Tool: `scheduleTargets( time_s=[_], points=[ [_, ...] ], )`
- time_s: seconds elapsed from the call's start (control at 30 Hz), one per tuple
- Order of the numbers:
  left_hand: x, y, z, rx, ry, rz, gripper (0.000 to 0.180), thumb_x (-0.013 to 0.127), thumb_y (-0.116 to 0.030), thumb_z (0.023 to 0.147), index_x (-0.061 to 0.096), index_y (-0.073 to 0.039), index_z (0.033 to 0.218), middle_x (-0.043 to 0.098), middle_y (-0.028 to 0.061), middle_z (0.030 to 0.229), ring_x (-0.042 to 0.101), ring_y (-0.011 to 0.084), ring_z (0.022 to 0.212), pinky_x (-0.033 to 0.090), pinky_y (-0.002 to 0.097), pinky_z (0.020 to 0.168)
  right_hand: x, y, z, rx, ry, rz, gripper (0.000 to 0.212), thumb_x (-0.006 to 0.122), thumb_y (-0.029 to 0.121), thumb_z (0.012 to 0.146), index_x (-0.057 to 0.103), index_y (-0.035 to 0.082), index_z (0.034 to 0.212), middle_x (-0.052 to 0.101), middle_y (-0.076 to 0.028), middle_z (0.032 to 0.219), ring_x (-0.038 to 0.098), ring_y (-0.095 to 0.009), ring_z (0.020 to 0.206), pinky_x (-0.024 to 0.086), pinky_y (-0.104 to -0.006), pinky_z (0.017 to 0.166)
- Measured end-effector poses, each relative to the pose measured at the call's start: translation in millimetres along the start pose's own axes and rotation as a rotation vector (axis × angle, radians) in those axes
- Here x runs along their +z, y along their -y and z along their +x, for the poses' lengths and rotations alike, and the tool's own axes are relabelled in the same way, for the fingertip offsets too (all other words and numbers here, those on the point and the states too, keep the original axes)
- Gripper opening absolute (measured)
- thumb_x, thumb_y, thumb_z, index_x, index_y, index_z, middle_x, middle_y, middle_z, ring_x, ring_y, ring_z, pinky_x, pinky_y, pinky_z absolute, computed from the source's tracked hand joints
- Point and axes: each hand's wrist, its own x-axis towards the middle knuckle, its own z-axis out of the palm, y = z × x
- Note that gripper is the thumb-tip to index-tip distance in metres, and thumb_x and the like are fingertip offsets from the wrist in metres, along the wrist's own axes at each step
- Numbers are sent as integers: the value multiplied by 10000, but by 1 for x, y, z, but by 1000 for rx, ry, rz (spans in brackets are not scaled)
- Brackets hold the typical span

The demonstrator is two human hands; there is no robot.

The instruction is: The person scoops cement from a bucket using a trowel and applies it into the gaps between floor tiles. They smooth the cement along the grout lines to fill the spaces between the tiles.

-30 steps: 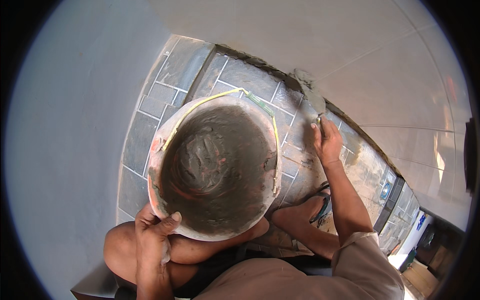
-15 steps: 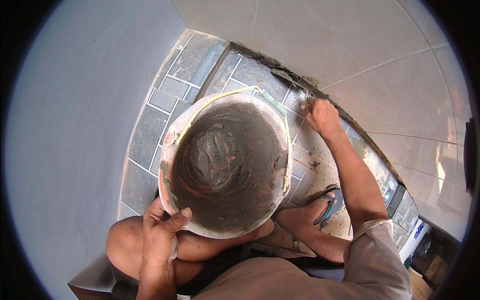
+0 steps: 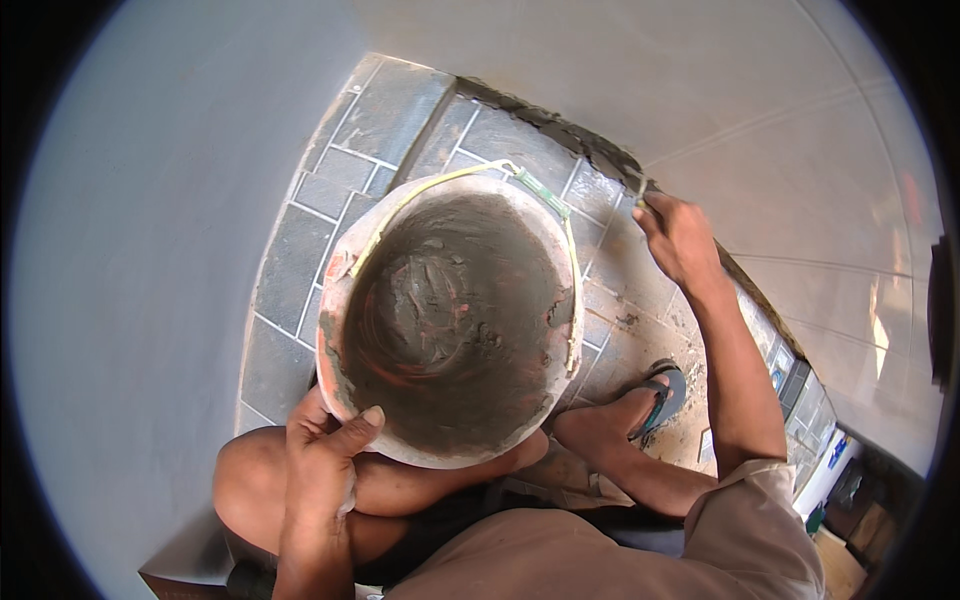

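My left hand (image 3: 325, 440) grips the near-left rim of a mortar-smeared bucket (image 3: 338, 290), thumb over the edge. Wet grey cement mortar (image 3: 500, 300) coats the inside of the bucket, with orange showing through in streaks. A yellowish cord handle with a green grip (image 3: 540, 192) lies along the far rim. My right hand (image 3: 682, 238) is closed around a small trowel (image 3: 642, 188) at the foot of the tiled wall. Only the trowel's thin metal neck shows clearly; its blade is hard to make out. Dark mortar (image 3: 545, 125) fills the joint along the wall base.
A large-tiled wall (image 3: 740, 120) rises on the right, and a plain grey wall (image 3: 190, 220) on the left. Grey floor tiles (image 3: 290, 265) with pale joints form a step beyond the bucket. My sandalled foot (image 3: 655, 405) stands near the bucket's right side.
My right hand has moved right and slightly nearer along the wall base with the trowel, whose neck now stands more upright. The left hand keeps its hold on the bucket.
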Motion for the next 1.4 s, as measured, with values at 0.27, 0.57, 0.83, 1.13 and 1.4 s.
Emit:
scheduleTargets(
  time_s=[0.27, 0.57, 0.83, 1.13, 1.4],
  points=[
    [2, -2, 0, -3, 15, 52, 377, 695, 90, 910, 700, 64, 1286, 767, 117, 1182, 718, 183, 1048, 558, 320, 976, -1, 8, 41, 37, 121, -157, 321, 647, 256, 1003, 759, -41, 1048, 750, -284, 1089, 712, -470, 1087, 555, -551, 968],
    [-3, -2, 0, -11, 19, 74, 362, 691, 83, 913, 706, 57, 1274, 765, 98, 1146, 713, 160, 989, 561, 290, 903, -21, -29, 5, 122, 134, -206, 316, 672, 259, 981, 776, -34, 1037, 751, -292, 1093, 728, -470, 1035, 567, -549, 952],
    [1, 1, 1, 5, -1, 65, 349, 692, 87, 915, 709, 49, 1262, 768, 91, 1112, 717, 146, 926, 569, 270, 829, 11, -46, -53, 103, -10, -243, 264, 670, 319, 1002, 761, 91, 1098, 759, -238, 1039, 727, -442, 986, 581, -531, 902],
    [9, -1, -3, -7, -5, 86, 372, 681, 87, 921, 704, 38, 1289, 764, 80, 1102, 720, 136, 912, 579, 265, 776, 28, -79, -6, 202, 94, -77, 322, 671, 341, 992, 760, 84, 1165, 757, -235, 1140, 705, -443, 1101, 551, -541, 973],
    [7, -5, -4, -26, 27, 129, 388, 691, 65, 917, 709, 4, 1300, 767, 57, 1086, 713, 130, 876, 556, 249, 719, -70, -68, -107, 130, 12, 107, 287, 733, 236, 959, 718, -22, 1083, 716, -193, 821, 714, -340, 790, 565, -451, 778]
  ],
)
